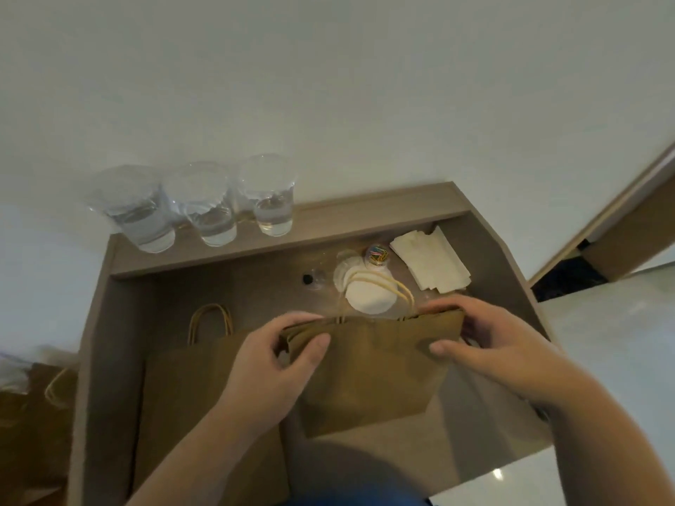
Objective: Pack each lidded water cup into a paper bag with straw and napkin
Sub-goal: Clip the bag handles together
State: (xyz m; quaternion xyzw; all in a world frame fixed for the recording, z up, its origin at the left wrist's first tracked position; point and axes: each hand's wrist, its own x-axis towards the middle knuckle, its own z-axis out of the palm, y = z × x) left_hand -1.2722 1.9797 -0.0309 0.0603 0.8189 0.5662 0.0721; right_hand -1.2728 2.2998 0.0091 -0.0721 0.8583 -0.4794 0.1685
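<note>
Brown paper bag (369, 367) pinched between left hand (277, 363) and right hand (500, 345).

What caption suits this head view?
Left hand and right hand grip the top of a brown paper bag; three clear plastic water cups behind.

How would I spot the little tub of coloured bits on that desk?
Start at the brown desk, below the raised shelf holding three water cups. Between the white napkins and the pale round lids sits the small clear tub. It alone holds bright multicoloured bits.
</note>
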